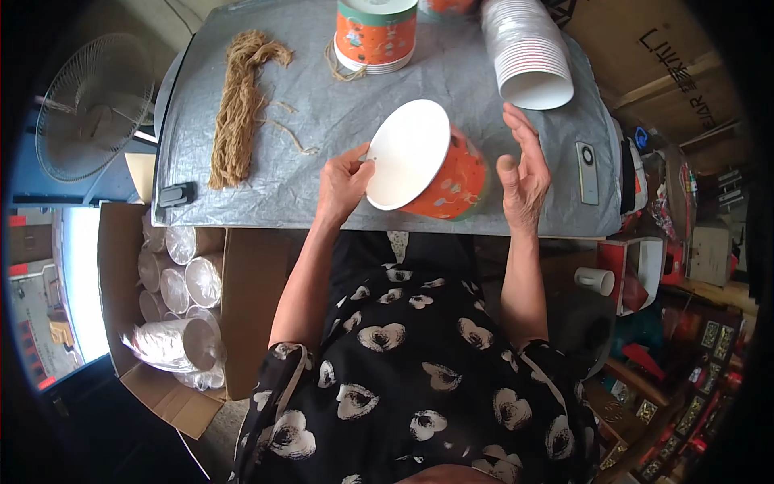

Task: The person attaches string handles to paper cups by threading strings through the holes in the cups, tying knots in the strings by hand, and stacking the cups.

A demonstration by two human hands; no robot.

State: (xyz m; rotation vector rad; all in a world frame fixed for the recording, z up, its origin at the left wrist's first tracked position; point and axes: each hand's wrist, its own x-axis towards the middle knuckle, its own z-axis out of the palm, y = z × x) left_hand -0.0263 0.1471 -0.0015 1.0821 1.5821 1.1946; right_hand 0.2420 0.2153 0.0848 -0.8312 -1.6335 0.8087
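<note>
An orange paper bucket with a green band at its base lies tilted, its round white opening turned toward me. My left hand pinches the near-left part of its rim between thumb and fingers, beside a small dark spot in the wall. On the other side, my right hand is raised with fingers stretched and thumb apart, holding nothing. A hank of brown twine lies at the left, with loose strands next to it. Farther back, another orange bucket stands upside down with a twine loop at its rim.
Grey sheeting covers the table. A plastic-wrapped stack of white paper buckets lies at the back right, a phone below it. A black object sits at the left edge. Below stands a cardboard box of wrapped stacks; a fan is left.
</note>
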